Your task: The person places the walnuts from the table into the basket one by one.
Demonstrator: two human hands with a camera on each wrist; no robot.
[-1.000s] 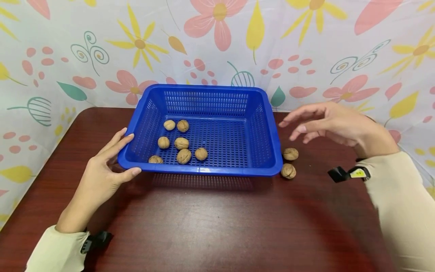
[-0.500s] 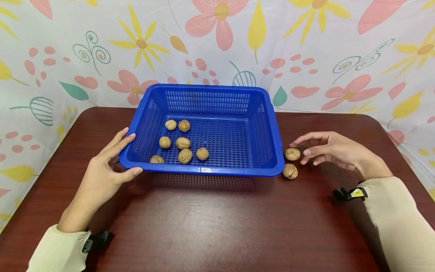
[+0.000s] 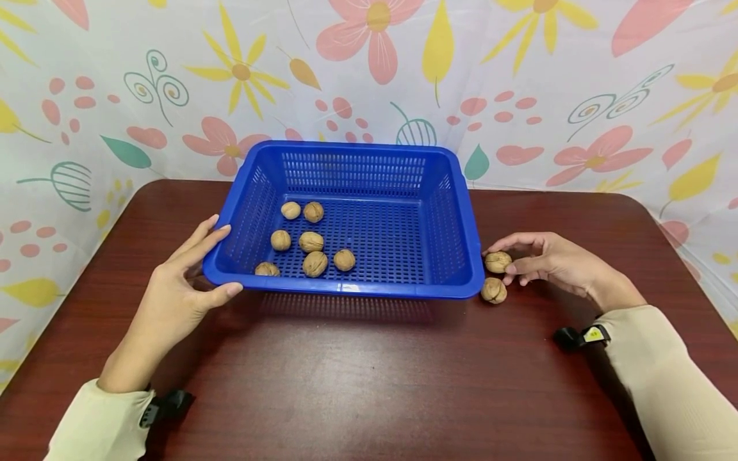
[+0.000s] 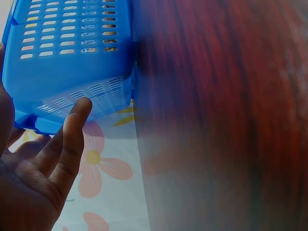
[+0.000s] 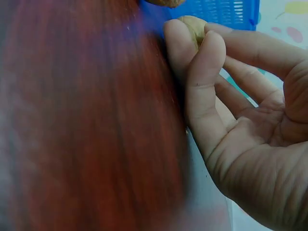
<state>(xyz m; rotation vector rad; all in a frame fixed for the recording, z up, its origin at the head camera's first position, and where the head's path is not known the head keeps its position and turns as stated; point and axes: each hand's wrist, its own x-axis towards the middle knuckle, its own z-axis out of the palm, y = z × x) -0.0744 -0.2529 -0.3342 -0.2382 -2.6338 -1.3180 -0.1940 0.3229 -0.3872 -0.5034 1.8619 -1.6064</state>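
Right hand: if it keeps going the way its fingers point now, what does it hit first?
The right hand already pinches a walnut; straight on, leftward, it would probably meet the blue basket wall first.

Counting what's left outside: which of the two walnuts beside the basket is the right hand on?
The farther walnut, pinched by the right hand; the nearer walnut lies untouched.

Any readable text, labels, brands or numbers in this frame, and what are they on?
No text can be read.
The yellow tag on the black wrist strap near the right hand bears a small dark mark, too small to read.
The blue basket, walnuts and flowered backdrop carry no lettering.
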